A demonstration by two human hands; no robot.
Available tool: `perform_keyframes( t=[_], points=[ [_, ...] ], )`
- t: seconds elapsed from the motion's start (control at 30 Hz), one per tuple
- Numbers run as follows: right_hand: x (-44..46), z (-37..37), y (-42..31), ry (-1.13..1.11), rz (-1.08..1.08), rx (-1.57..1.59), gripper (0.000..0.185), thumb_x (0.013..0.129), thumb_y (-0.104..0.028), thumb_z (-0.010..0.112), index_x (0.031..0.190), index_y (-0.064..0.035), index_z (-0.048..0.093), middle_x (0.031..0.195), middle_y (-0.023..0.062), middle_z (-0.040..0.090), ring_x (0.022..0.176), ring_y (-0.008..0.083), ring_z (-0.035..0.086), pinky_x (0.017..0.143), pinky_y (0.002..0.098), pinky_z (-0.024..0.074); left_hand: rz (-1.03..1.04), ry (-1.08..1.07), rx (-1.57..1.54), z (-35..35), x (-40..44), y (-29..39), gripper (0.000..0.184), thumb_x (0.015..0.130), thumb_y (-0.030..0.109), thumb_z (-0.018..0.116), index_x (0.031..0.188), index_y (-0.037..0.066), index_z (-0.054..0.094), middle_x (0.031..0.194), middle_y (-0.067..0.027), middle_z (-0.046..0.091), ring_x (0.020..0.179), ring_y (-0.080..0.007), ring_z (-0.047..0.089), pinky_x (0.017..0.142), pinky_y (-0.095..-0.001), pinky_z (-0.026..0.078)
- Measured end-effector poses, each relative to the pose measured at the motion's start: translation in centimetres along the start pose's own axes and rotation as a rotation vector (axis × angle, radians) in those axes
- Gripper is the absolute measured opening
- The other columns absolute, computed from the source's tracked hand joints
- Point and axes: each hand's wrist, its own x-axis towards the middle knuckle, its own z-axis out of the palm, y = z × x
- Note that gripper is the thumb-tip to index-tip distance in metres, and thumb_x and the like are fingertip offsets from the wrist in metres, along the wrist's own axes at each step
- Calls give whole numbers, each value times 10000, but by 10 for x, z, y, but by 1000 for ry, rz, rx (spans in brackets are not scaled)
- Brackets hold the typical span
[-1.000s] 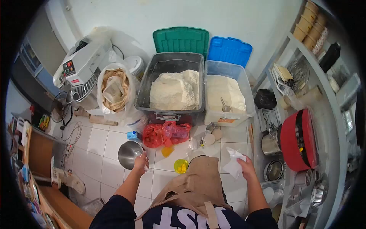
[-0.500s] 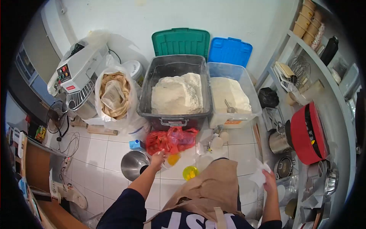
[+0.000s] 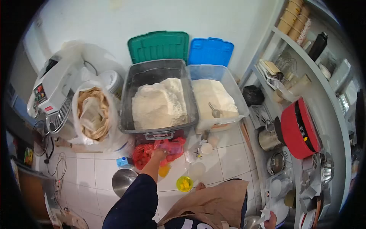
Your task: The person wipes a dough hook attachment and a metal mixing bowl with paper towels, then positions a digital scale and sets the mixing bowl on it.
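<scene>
My left hand (image 3: 159,154) is at the red plastic bag (image 3: 143,154), in front of the black flour tub. Its fingers are small and blurred against the bag, so their grip is unclear. Just below the hand is a clear container with something orange-yellow (image 3: 164,170). A yellow bowl (image 3: 184,184) with yellow pieces sits on the floor to the right. Low at the right edge of my apron, my right hand (image 3: 271,221) is closed on a thin white paper (image 3: 264,216). A steel bowl (image 3: 124,182) and a blue carton (image 3: 122,162) stand left of my left arm.
A black tub (image 3: 126,110) and a clear tub (image 3: 243,105) hold white powder, a scoop (image 3: 215,113) in the latter. Left are an open lined sack (image 3: 82,114) and a dough mixer (image 3: 51,89). Shelving (image 3: 305,49) with pans and tins runs along the right. Small jars (image 3: 206,148) stand centrally.
My left hand has reached forward from beside the steel bowl onto the red plastic bag. My right hand has dropped lower with the white paper. The view has shifted right and tilted.
</scene>
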Motion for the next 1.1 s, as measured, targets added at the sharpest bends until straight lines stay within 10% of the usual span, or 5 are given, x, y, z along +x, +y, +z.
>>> perform_keyframes(
  t=[0.3, 0.43, 0.53, 0.67, 1.1],
  points=[
    [-71, -129, 25, -150, 425, 706, 461, 918, -441, 410, 1145, -64, 547, 608, 52, 465, 448, 170, 380, 413, 305, 350, 290, 101, 110, 35, 100, -2, 339, 834, 395, 520, 1026, 146, 645, 1046, -105, 626, 969, -271, 602, 821, -401, 479],
    [-65, -111, 26, 651, 388, -193, 454, 925, -437, 391, 1136, -65, 544, 597, 27, 425, 425, 128, 302, 367, 266, 271, 77, 359, -594, 77, 110, 8, 259, 818, 375, 586, 819, 121, 630, 775, -99, 643, 713, -258, 627, 647, -415, 504],
    [-90, -40, 15, 188, 9, 326, 354, 885, -175, 480, 1217, -55, 452, 1093, 114, 589, 990, 279, 586, 857, 425, 485, -242, 178, -1563, 46, 60, 53, 218, 797, 323, 658, 747, 126, 580, 636, -37, 570, 567, -187, 581, 512, -357, 488],
    [-70, -34, 30, 64, -296, -207, 330, 893, -196, 476, 1190, -53, 470, 1087, 108, 593, 979, 271, 589, 841, 411, 492, -603, -419, -2222, 14, 7, 43, 141, 799, 208, 688, 823, 164, 556, 580, 7, 509, 490, -86, 512, 366, -225, 413],
    [-4, 98, -45, -113, -75, 183, 289, 885, -191, 511, 1145, -63, 510, 1046, 74, 612, 960, 237, 595, 846, 388, 477, -136, -312, -1825, -21, -192, 4, 204, 864, 286, 606, 1013, 159, 548, 687, 58, 476, 530, -57, 463, 426, -196, 360]
  ],
)
